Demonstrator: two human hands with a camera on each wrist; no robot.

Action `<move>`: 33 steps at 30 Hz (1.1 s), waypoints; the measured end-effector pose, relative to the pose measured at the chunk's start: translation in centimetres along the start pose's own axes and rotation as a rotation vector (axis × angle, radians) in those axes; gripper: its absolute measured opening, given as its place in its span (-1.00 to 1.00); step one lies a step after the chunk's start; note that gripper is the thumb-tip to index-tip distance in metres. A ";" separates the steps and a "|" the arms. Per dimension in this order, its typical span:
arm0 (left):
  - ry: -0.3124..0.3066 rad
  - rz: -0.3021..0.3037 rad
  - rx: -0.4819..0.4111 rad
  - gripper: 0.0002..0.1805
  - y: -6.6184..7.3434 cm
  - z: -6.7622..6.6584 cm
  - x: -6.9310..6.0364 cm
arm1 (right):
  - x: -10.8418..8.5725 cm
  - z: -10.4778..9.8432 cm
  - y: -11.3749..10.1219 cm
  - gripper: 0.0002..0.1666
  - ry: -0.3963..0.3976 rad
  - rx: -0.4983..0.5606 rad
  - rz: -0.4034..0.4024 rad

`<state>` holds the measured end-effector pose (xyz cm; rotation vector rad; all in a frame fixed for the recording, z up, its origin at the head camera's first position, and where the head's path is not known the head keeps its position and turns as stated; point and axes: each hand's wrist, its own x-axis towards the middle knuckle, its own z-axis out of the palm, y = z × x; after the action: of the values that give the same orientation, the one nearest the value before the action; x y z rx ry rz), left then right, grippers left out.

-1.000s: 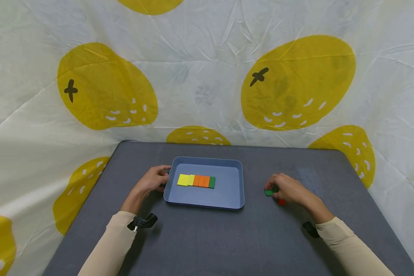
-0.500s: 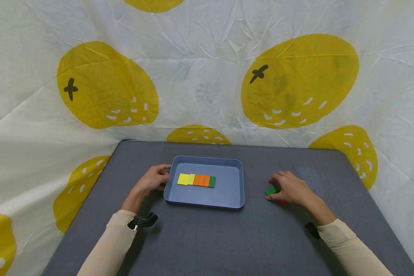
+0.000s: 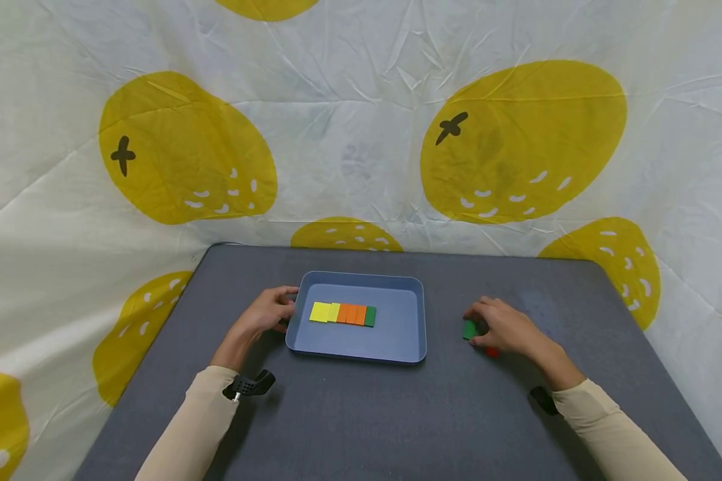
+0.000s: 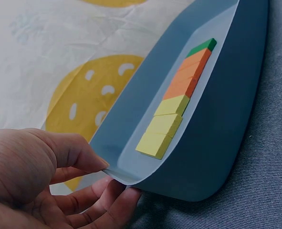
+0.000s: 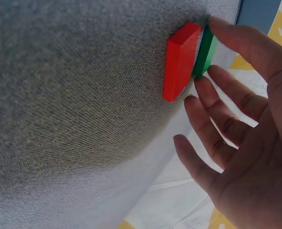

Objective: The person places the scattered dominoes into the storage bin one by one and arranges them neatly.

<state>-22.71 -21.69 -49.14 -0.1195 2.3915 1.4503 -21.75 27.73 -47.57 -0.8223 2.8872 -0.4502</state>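
My left hand [image 3: 265, 312] grips the left end of the blue tray [image 4: 205, 157], with the thumb at the rim and fingers against the outside. Inside the tray lies a row of small flat blocks: yellow blocks [image 4: 161, 125], orange blocks [image 4: 187, 71] and a green block [image 4: 203, 46] at the far end. To the tray's right, my right hand [image 3: 505, 327] pinches a loose green block [image 5: 206, 51] between thumb and fingertips, low over the table. Beside it on the table lies a red block [image 5: 180, 64], mostly covered by the hand in the head view.
A dark grey table [image 3: 361, 427] carries everything. Behind it hangs a white cloth [image 3: 349, 160] printed with large yellow fruit shapes. Bare tray floor [image 3: 395, 327] shows to the right of the row.
My right hand has shifted its fingers around the loose green block, which has turned slightly. The left hand, the tray and the row of blocks have stayed put.
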 end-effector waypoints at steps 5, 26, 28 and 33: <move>-0.004 0.012 0.000 -0.37 -0.1 -0.1 0.1 | 0.0 -0.2 -0.1 -0.49 -0.008 0.030 0.029; -0.007 0.011 0.004 -0.40 0.0 -0.2 -0.1 | 0.9 -0.6 -0.8 -0.49 -0.027 0.055 -0.018; -0.009 0.010 0.004 -0.40 -0.1 -0.1 -0.1 | 0.9 -0.6 -0.9 -0.49 -0.024 0.056 -0.020; -0.009 0.011 -0.001 -0.39 -0.1 -0.2 -0.1 | 1.1 -0.7 -1.1 -0.52 -0.003 0.063 -0.011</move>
<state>-22.67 -21.87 -49.09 -0.1001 2.3881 1.4534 -22.29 26.45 -46.63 -0.8291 2.8505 -0.5373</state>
